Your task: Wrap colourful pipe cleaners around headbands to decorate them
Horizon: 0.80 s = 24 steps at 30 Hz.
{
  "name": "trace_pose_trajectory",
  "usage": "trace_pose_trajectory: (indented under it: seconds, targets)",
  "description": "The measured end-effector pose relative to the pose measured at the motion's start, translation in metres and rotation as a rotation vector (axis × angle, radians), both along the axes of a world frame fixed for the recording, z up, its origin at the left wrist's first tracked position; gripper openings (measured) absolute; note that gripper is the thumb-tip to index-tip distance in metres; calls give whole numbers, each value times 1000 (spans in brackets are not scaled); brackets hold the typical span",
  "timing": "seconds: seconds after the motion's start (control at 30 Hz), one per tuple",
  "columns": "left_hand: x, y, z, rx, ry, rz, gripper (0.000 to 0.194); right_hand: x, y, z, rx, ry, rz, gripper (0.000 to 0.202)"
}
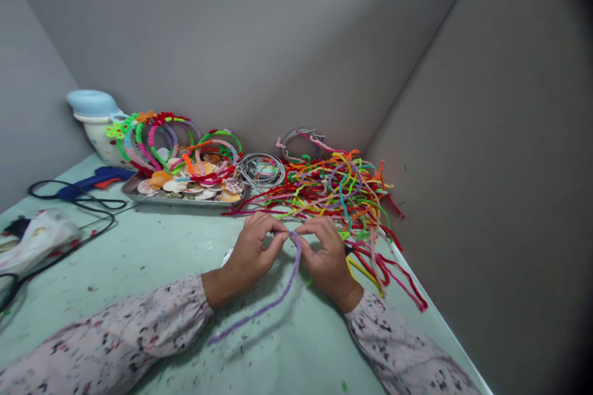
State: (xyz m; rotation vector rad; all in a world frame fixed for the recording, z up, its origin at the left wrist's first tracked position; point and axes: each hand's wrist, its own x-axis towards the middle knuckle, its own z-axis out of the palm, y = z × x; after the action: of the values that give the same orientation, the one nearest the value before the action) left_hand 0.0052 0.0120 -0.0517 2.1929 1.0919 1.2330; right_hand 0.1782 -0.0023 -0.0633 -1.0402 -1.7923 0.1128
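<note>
A purple pipe cleaner is pinched at its upper end between both hands, over the middle of the table. My left hand grips it with thumb and forefinger. Close by on the other side, my right hand pinches it too, so the fingertips nearly meet. From there the pipe cleaner curves down and to the left in a long loose tail. Part of a grey band shows just behind the fingertips; whether the hands touch it I cannot tell. A small white item is partly hidden behind my left hand.
Behind my right hand lies a tangled heap of colourful pipe cleaners. A metal tray holds shells and wrapped headbands. Coiled grey bands stand beside it. At left are a blue glue gun, black cord, plastic bag and lidded container.
</note>
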Motion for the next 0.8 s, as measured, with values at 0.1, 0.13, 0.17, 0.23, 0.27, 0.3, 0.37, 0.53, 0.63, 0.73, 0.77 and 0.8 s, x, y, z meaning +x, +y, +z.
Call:
trace_pose_trajectory:
  seconds: [0.1, 0.13, 0.17, 0.23, 0.27, 0.3, 0.37, 0.53, 0.63, 0.73, 0.77, 0.8]
  targets:
    - [0, 0, 1, 27, 16, -6, 10, -1, 0, 1, -42, 30, 12, 4]
    - [0, 1, 1, 34, 22, -6, 10, -1, 0, 2, -55, 38, 13, 4]
    - [0, 1, 1, 39, 28, -6, 10, -2, 0, 3, -67, 45, 13, 3]
    - [0, 2, 0, 51, 41, -6, 10, -3, 1, 4, -92, 56, 14, 2]
    - [0, 2, 0, 60, 47, -7, 10, -3, 1, 4, -106, 57, 14, 1]
    - [-1, 2, -1, 69, 53, -10, 10, -3, 1, 4, -119, 57, 17, 1]
    - [-1, 3, -2, 85, 67, -13, 10, -3, 2, 4, -146, 57, 28, 3]
    - [-2, 3, -4, 102, 104, -8, 10, -1, 3, 3, -202, 69, 47, 4]
    - [-2, 4, -5, 104, 105, -8, 11, -2, 4, 2, -226, 60, 54, 3]
    - [-2, 4, -6, 97, 104, 4, 11, -2, 6, 1, -224, 44, 52, 3]
    - [-2, 5, -6, 93, 105, 12, 11, -2, 6, 1, -221, 39, 52, 3]
    - [-2, 5, -6, 91, 106, 18, 11, -2, 6, 2, -217, 35, 52, 3]
